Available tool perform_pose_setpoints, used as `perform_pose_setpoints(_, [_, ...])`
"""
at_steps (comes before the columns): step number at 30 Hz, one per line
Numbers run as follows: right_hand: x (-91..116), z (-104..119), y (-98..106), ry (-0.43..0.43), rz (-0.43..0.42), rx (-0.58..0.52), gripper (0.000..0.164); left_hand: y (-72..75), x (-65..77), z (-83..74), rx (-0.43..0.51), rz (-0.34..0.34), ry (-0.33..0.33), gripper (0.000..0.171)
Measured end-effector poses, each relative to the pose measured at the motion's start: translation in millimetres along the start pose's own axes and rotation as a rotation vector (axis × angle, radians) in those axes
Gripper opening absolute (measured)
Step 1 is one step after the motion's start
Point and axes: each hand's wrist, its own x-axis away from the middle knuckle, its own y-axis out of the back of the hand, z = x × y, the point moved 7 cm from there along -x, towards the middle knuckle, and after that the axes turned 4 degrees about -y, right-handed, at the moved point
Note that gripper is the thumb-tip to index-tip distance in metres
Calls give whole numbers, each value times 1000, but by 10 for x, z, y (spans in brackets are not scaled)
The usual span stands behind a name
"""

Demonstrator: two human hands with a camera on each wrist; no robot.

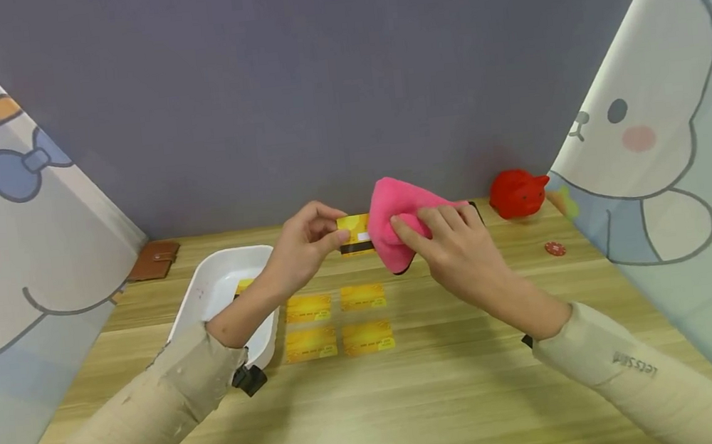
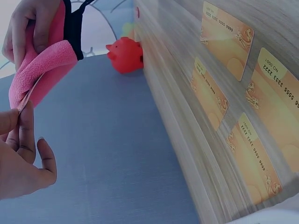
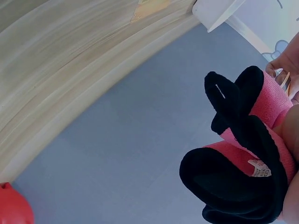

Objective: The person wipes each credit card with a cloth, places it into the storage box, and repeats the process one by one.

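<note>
Above the table, my left hand [image 1: 303,245] pinches the left end of a yellow bank card [image 1: 355,234] with a black stripe facing me. My right hand [image 1: 455,244] grips a bunched pink cloth [image 1: 393,208] with black edging, folded over the card's right end, which is hidden. In the left wrist view, the card's thin edge [image 2: 29,95] runs into a fold of the cloth [image 2: 51,58]. The cloth's black trim [image 3: 224,179] and a small white label [image 3: 259,168] show in the right wrist view.
Several yellow cards [image 1: 363,296] lie in two rows on the wooden table [image 1: 449,392]. Left of them stands a white tray [image 1: 213,278] with a card [image 1: 243,286] inside. A brown wallet [image 1: 152,261] lies far left; a red piggy bank [image 1: 516,194] and red chip [image 1: 554,248] sit right.
</note>
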Motion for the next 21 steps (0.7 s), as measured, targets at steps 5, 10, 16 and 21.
perform_pose_setpoints(5, [-31,-12,13,4,1,-3,37,18,-9,-15,16,-9,-5,24])
perform_pose_setpoints(10, [-25,-23,19,0,10,1,37,29,-18,0,17,1,0,25])
perform_pose_setpoints(16, [-9,-58,22,-13,12,2,38,61,-5,-4,11,5,-1,25])
perform_pose_setpoints(21, [-8,-75,29,-4,9,8,40,115,24,3,4,-2,14,26])
